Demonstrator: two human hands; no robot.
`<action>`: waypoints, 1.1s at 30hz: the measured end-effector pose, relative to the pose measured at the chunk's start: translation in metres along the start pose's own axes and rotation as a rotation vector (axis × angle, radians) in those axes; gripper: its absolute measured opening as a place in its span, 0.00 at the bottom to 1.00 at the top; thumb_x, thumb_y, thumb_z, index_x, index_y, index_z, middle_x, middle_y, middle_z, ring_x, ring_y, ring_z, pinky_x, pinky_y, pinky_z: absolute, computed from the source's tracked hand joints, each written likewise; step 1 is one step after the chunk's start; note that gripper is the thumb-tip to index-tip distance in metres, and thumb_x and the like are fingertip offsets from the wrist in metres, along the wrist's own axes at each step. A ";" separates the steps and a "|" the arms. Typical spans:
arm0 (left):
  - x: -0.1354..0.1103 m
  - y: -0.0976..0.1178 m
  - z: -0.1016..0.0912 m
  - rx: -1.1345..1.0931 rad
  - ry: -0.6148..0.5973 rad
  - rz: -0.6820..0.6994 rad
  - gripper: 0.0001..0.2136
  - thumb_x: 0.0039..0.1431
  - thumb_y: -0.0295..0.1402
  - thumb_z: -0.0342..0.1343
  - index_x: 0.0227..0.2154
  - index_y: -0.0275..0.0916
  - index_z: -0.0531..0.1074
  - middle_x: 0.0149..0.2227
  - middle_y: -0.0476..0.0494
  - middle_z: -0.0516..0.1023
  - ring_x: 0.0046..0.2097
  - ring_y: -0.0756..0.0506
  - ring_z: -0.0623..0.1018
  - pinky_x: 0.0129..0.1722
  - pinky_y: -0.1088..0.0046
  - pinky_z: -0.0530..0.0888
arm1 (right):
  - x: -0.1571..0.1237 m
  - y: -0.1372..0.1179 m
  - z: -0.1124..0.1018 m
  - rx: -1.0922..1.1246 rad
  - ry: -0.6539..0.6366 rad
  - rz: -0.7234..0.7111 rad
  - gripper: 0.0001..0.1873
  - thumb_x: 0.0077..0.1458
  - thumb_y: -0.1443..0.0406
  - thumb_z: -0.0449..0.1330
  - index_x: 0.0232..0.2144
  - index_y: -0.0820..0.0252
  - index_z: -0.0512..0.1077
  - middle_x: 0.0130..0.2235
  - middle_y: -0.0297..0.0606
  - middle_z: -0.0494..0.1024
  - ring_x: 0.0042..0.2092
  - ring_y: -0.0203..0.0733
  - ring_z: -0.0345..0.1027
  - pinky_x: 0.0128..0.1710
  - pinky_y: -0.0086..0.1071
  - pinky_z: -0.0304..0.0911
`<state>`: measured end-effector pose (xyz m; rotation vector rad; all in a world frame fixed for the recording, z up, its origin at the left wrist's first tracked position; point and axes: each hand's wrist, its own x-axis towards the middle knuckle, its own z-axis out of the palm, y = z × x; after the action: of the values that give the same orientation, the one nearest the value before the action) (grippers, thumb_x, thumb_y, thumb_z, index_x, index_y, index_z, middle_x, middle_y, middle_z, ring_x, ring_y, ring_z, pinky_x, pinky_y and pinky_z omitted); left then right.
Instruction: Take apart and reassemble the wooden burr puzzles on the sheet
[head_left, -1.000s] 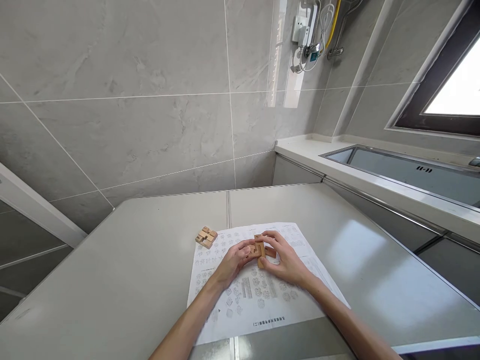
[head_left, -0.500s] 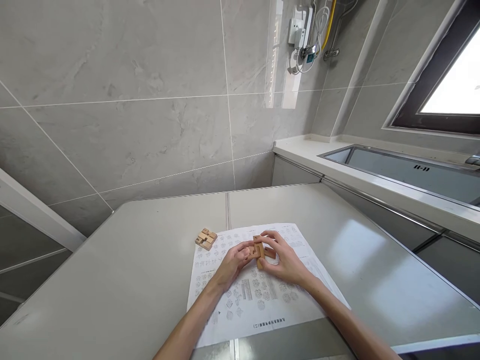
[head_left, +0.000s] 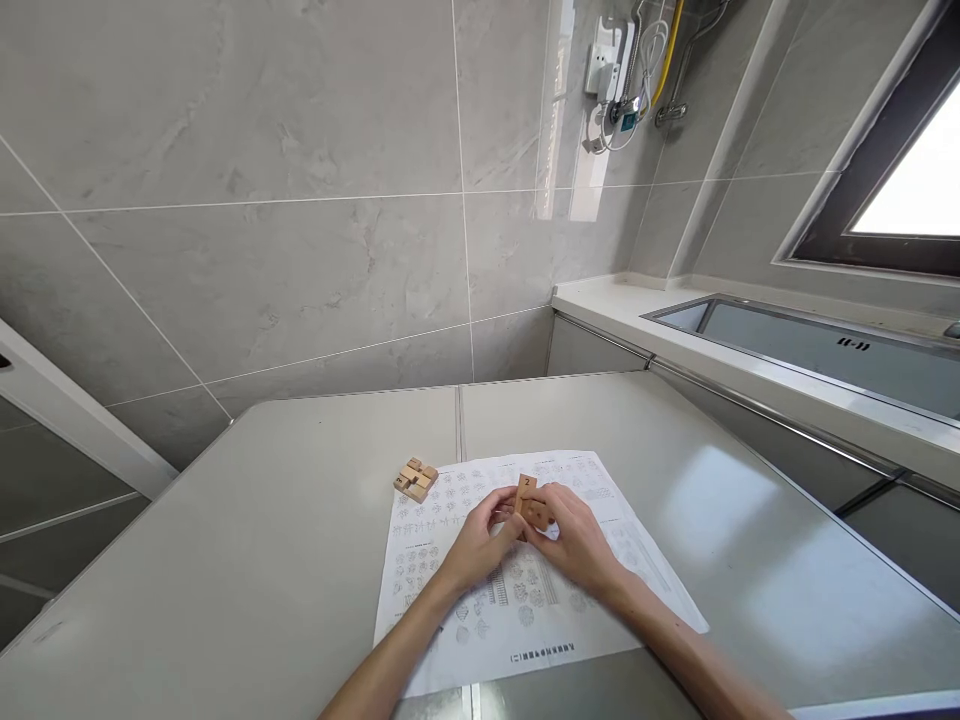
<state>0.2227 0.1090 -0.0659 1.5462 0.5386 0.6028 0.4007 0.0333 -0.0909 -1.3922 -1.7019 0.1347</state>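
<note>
Grey tiled walls (head_left: 300,290) meet a bright, dark-framed window (head_left: 911,190).

The block marked 2 (head_left: 527,484) looks like bare wood, smooth-faced and matt. The block cluster (head_left: 416,480) appears to be the same dry, dull wood, with flat, even faces. The sheet (head_left: 544,630) is thin, matt paper carrying fine print. The worktop (head_left: 300,540) is smooth, with a satin surface that turns glossy in pale patches of light; what it is made of cannot be told. The wall tiles (head_left: 300,260) have a polished, stone-like finish that mirrors bright streaks. The sink (head_left: 787,340) has a smooth metal rim. The socket (head_left: 601,68) looks like plastic, the valve (head_left: 670,113) like shiny metal.
</note>
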 end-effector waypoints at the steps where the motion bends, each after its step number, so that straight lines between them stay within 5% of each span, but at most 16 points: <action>1: 0.000 0.002 0.000 0.011 0.006 0.001 0.24 0.69 0.49 0.56 0.61 0.40 0.70 0.59 0.33 0.75 0.60 0.36 0.75 0.61 0.55 0.71 | 0.000 0.000 0.000 0.031 -0.006 0.028 0.09 0.66 0.63 0.59 0.48 0.51 0.70 0.38 0.39 0.76 0.38 0.48 0.71 0.37 0.41 0.67; 7: 0.002 0.004 0.003 0.029 0.068 -0.016 0.21 0.70 0.47 0.55 0.58 0.41 0.73 0.55 0.38 0.79 0.55 0.39 0.77 0.58 0.60 0.72 | 0.003 -0.007 -0.006 0.320 -0.078 0.271 0.11 0.67 0.56 0.59 0.48 0.51 0.71 0.40 0.39 0.81 0.37 0.46 0.75 0.34 0.37 0.68; 17: 0.004 0.003 0.002 -0.109 0.034 -0.057 0.18 0.66 0.50 0.59 0.44 0.38 0.73 0.37 0.45 0.79 0.37 0.46 0.79 0.41 0.70 0.74 | 0.013 -0.015 -0.017 0.775 -0.209 0.444 0.18 0.59 0.53 0.69 0.48 0.52 0.77 0.46 0.40 0.81 0.45 0.48 0.75 0.46 0.40 0.68; 21: 0.005 0.004 -0.003 -0.284 -0.058 -0.059 0.17 0.68 0.49 0.58 0.44 0.39 0.69 0.29 0.49 0.77 0.29 0.48 0.77 0.35 0.71 0.75 | 0.013 -0.012 -0.018 0.970 -0.276 0.542 0.23 0.59 0.52 0.69 0.53 0.54 0.76 0.34 0.34 0.78 0.35 0.41 0.70 0.40 0.37 0.65; 33: 0.005 -0.003 -0.018 -0.538 -0.182 -0.188 0.21 0.67 0.49 0.58 0.52 0.37 0.69 0.31 0.46 0.78 0.23 0.48 0.80 0.19 0.77 0.72 | 0.013 -0.011 -0.023 1.161 -0.345 0.615 0.19 0.58 0.52 0.71 0.45 0.56 0.75 0.31 0.32 0.75 0.30 0.37 0.64 0.34 0.34 0.58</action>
<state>0.2147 0.1262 -0.0678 1.0150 0.3408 0.4122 0.4096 0.0304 -0.0633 -0.9140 -1.0000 1.5069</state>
